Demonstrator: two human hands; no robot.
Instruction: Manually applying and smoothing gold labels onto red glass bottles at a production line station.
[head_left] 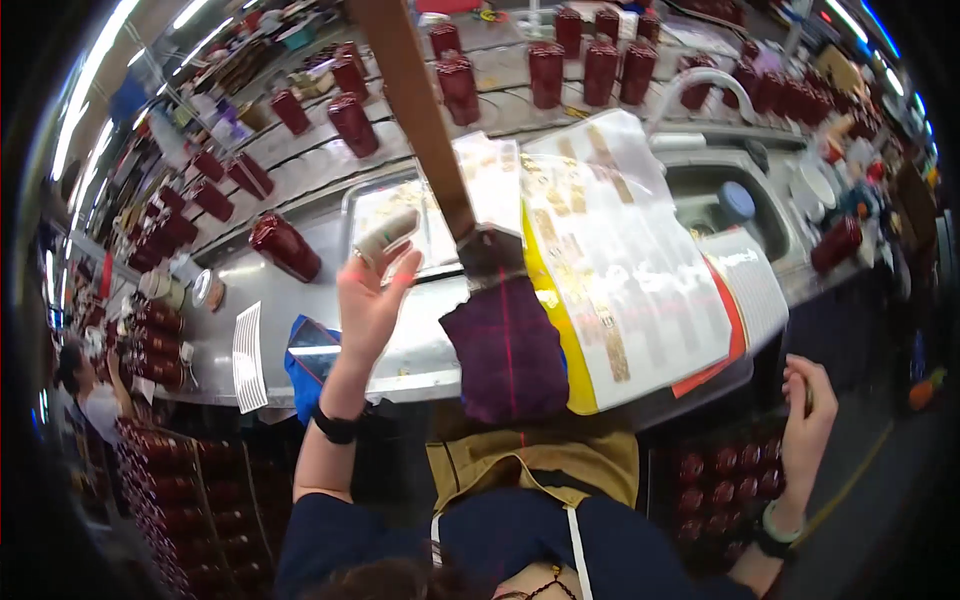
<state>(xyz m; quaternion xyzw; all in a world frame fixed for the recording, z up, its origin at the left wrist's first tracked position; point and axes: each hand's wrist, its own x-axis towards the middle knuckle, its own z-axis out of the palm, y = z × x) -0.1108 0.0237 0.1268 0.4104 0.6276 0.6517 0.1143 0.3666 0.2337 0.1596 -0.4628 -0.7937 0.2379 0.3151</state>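
Observation:
My left hand (372, 295) is raised over the metal counter, fingers apart, with pale covers on some fingertips; it holds nothing I can see. Behind it lies a shallow metal tray (350, 215) with gold-patterned pieces. A dark purple cloth (505, 350) hangs at the counter's front edge, right of that hand. Further right, large white sheets (650, 300) with gold-patterned strips lie over yellow and red sheets. Off the counter's front right, my right hand (810, 405) hangs with fingers curled in; whatever is inside them is hidden.
A glossy dark red jar (285, 247) lies tilted at the left. More such jars stand on the conveyor (500, 85) behind. A brown post (415, 110) crosses the view's middle. The sink (785, 200) holds a blue bowl (737, 200). Stacked jars (170, 490) fill the lower left.

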